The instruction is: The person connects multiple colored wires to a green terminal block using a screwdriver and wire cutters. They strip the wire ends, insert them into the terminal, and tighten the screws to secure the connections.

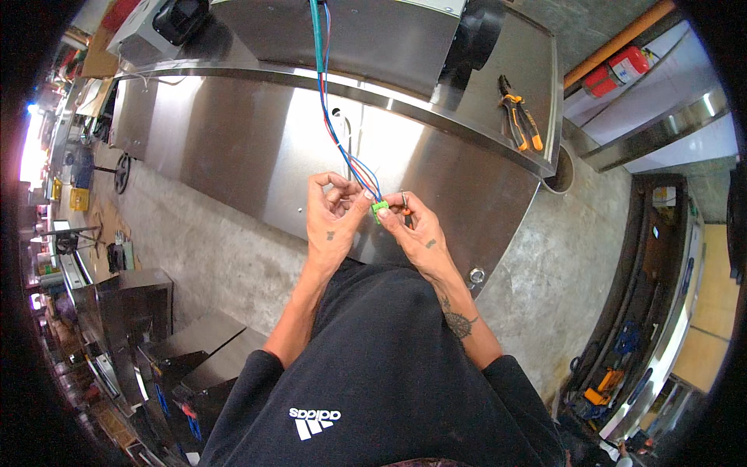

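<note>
A bundle of thin red, blue and dark wires (336, 138) hangs from a green sleeve (317, 39) at the top and runs down to a small green terminal connector (380, 208). My left hand (333, 218) pinches the wires just above the connector, its other fingers curled. Between thumb and fingers, my right hand (419, 232) grips the connector. Something small, dark and orange shows beside the right fingers; I cannot make out what it is. Both hands are in front of a brushed steel panel (226, 148).
Pliers with orange and black handles (531, 128) lie on the steel top at the right. A red fire extinguisher (618, 71) is beyond it. Dark steel boxes (132, 300) stand at the left on the concrete floor (241, 265). A shelf with tools (603, 385) is at the far right.
</note>
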### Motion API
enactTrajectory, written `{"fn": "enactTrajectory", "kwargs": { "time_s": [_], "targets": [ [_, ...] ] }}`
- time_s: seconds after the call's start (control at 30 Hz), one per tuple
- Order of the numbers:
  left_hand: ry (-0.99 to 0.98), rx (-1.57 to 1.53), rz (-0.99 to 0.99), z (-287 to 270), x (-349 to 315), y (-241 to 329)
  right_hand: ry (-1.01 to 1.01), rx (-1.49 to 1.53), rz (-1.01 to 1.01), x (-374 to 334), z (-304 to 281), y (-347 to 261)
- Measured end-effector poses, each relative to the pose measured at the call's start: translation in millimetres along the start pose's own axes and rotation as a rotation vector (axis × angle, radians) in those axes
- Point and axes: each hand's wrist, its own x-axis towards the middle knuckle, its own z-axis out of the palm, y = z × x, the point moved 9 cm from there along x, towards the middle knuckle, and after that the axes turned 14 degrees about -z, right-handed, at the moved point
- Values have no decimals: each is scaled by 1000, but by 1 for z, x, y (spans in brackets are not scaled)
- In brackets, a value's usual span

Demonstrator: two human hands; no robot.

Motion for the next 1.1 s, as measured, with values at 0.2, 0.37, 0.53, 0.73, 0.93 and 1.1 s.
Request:
{"fn": "enactTrajectory", "kwargs": {
  "time_s": [0.2, 0.37, 0.53, 0.73, 0.93, 1.1],
  "targets": [
    [109, 214, 80, -6, -5, 5, -13, -87, -26, 3, -4, 5],
    [44, 67, 91, 4, -9, 11, 2, -51, -41, 3, 0, -2],
    [20, 187, 80, 4, -10, 9, 11, -61, -38, 3, -2, 1],
    [-139, 235, 84, 1, -11, 8, 33, -40, -8, 2, -5, 5],
    [-261, 270, 81, 12, -19, 6, 64, 66, -19, 3, -4, 7],
    [-225, 207, 132, 14, -23, 2, 45, 72, -1, 3, -3, 7]
  ]
}}
